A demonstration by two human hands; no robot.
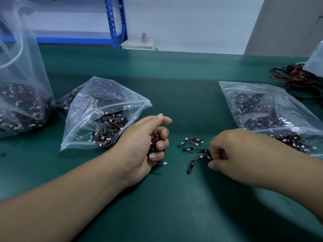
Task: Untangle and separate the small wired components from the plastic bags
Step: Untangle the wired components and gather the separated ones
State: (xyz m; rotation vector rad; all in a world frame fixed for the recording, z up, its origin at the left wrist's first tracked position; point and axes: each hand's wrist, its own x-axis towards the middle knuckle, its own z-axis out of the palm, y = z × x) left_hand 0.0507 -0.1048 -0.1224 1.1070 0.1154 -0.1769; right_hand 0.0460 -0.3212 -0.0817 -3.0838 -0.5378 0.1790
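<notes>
On the green counter (174, 206), the left grip (145, 144) is clenched round a tangled clump (154, 145) of wired pieces, with one white plug trailing out below. The right grip (225, 149) pinches the wire end of a single piece (190, 166), which looks already free. It is best laid flat with its wire straight, clear of the separated pieces (190, 145) just beyond, so nothing snags again. Loosening the clump should help the next one slide out. Farther back, the open bag (104, 119) at left and another bag (272, 110) at right hold many more.
</notes>
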